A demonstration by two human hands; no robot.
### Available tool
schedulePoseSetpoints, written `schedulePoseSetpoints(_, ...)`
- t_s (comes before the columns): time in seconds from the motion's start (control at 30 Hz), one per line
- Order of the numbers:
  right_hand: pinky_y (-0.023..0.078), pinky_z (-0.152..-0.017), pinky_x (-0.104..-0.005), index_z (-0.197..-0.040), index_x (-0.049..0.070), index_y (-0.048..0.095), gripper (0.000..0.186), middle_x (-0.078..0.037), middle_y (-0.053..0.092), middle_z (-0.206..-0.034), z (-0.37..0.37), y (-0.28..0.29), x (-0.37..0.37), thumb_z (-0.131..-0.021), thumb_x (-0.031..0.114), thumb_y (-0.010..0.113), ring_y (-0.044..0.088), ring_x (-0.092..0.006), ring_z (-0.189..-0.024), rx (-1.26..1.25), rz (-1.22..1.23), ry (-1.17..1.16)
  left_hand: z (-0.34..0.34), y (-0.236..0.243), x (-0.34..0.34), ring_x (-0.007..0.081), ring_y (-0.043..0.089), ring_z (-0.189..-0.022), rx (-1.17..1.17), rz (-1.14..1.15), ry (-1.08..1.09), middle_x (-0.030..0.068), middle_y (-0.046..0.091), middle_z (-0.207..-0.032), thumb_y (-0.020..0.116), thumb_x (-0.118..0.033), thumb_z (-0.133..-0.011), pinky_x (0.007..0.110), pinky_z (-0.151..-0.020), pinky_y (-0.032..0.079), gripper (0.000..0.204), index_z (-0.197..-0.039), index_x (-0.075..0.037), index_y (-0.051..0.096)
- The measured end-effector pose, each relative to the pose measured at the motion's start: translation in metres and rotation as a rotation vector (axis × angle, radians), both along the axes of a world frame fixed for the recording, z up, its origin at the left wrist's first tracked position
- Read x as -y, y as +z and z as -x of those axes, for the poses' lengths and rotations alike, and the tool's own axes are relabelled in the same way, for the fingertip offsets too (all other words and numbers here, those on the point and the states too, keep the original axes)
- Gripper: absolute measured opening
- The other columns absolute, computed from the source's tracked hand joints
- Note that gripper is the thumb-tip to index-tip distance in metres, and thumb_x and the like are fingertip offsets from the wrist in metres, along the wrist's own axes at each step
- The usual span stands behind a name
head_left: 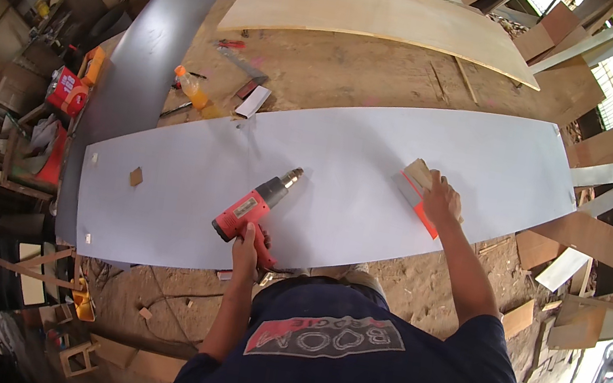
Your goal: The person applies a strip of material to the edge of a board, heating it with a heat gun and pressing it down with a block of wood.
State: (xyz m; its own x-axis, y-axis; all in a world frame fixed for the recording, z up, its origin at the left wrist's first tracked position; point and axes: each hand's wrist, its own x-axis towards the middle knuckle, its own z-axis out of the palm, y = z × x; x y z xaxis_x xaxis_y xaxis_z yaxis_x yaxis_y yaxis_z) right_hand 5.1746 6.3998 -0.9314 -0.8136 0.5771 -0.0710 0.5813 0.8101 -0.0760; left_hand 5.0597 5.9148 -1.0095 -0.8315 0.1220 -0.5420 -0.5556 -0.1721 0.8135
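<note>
A long light-grey panel (361,152) lies across in front of me. My left hand (249,247) is wrapped round the handle of a red and black heat gun (252,207), held over the panel with its metal nozzle toward the far side. Farther right, my right hand (443,199) grips a flat block-like tool (420,175) with a wood-coloured upper part and an orange-red strip along one side. The tool is down at the panel's surface; its exact kind is unclear. A small brown square piece (136,176) rests on the panel's left part.
Beyond the panel are a plastic bottle of orange liquid (197,94), a small white piece (253,101) and a red-handled tool (231,44). A pale wooden board (382,19) lies at the back. A dark glossy sheet (159,32) stretches along the left. Board offcuts (580,235) crowd the right.
</note>
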Motion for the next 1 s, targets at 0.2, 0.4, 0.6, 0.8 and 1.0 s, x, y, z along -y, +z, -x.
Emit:
schedulePoseSetpoints(0.2, 0.060, -0.091, -0.0536, -0.137, 0.012, 0.047, 0.043, -0.019, 0.067, -0.117, -0.004, 0.001, -0.002, -0.100, 0.024, 0.066, 0.073, -0.0401, -0.106, 0.011, 0.036, 0.001, -0.028, -0.006, -0.014, 0.0279, 0.067, -0.111, -0.264, 0.405, -0.008, 0.0162, 0.066, -0.125, 0.072, -0.023, -0.103, 0.042, -0.103, 0.053, 0.045, -0.133, 0.007, 0.059)
schedulePoseSetpoints(0.4, 0.057, -0.091, -0.0570, -0.136, 0.009, 0.048, 0.046, -0.024, 0.073, -0.112, -0.012, 0.016, -0.028, -0.099, 0.026, 0.069, 0.072, -0.0470, -0.104, -0.215, 0.240, 0.038, -0.073, 0.052, -0.099, 0.0345, 0.059, -0.139, -0.681, 0.500, -0.392, 0.0277, 0.055, -0.152, 0.081, -0.022, -0.097, 0.046, -0.117, 0.047, 0.074, -0.154, 0.008, 0.044)
schedulePoseSetpoints(0.6, 0.055, -0.093, -0.0574, -0.139, 0.004, 0.054, 0.059, -0.030, 0.075, -0.112, -0.027, 0.028, -0.009, -0.094, 0.035, 0.076, 0.070, -0.0511, -0.109, -0.334, 0.653, -0.014, -0.066, 0.020, -0.263, 0.0280, 0.071, -0.112, -0.118, -0.037, -0.539, 0.0188, 0.070, -0.128, 0.076, -0.028, -0.102, 0.041, -0.098, 0.058, 0.059, -0.144, 0.006, 0.052)
schedulePoseSetpoints(0.8, 0.058, -0.092, -0.0553, -0.140, 0.007, 0.052, 0.052, -0.024, 0.076, -0.109, -0.035, 0.013, 0.030, -0.099, 0.032, 0.071, 0.074, -0.0457, -0.104, -0.199, 0.511, 0.040, -0.075, -0.008, -0.287, 0.0268, 0.076, -0.080, -0.505, 0.458, -0.657, 0.0162, 0.075, -0.086, 0.066, -0.027, -0.103, 0.045, -0.073, 0.058, 0.036, -0.108, 0.008, 0.071)
schedulePoseSetpoints(1.0, 0.060, -0.087, -0.0525, -0.144, 0.005, 0.045, 0.052, -0.022, 0.071, -0.110, -0.024, 0.005, 0.070, -0.102, 0.027, 0.064, 0.076, -0.0407, -0.099, 0.021, 0.315, 0.171, -0.074, 0.018, -0.303, 0.0295, 0.075, -0.092, -0.014, 0.181, -0.589, 0.0155, 0.076, -0.102, 0.053, -0.029, -0.107, 0.048, -0.080, 0.058, 0.043, -0.114, 0.009, 0.071)
